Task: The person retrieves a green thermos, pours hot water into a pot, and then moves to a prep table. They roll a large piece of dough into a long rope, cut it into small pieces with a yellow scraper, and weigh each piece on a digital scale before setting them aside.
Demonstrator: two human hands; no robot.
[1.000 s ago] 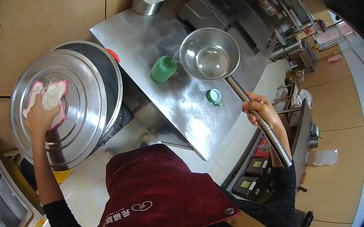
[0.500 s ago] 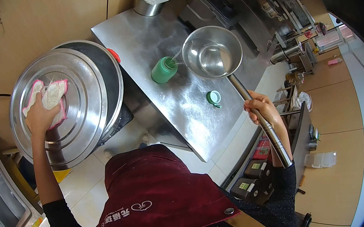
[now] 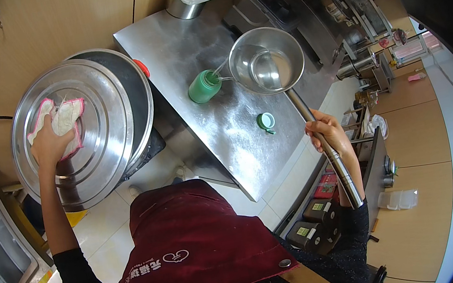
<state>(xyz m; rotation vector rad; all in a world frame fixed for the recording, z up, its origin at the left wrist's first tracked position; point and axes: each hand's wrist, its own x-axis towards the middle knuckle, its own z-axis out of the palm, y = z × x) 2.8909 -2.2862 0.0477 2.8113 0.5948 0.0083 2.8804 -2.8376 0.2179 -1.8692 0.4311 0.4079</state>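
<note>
My left hand (image 3: 50,144) grips a folded white cloth (image 3: 69,115) with pink edging and presses it on a round metal lid (image 3: 106,155). The lid lies shifted left over a large metal pot (image 3: 140,96), leaving the pot's right side uncovered; its contents look dark. In my right hand (image 3: 328,131) is the handle of a metal ladle (image 3: 264,45), its deep bowl tilted left above the steel table. Clear liquid runs in thin streams from its rim towards a green bottle (image 3: 204,87) standing uncapped. A green cap (image 3: 266,121) lies on the table nearer me.
The steel table (image 3: 163,50) carries a metal canister (image 3: 185,10) with a plastic bag on top and a dark appliance (image 3: 271,14) at the back. A sink (image 3: 0,239) is at far left. Dark lidded containers (image 3: 308,233) sit low at right, beside shelving.
The ladle's bowl has shifted slightly right and away from me, and its tilt differs a little. The streams at the bottle's mouth look more spread. My left hand, cloth and lid have hardly moved.
</note>
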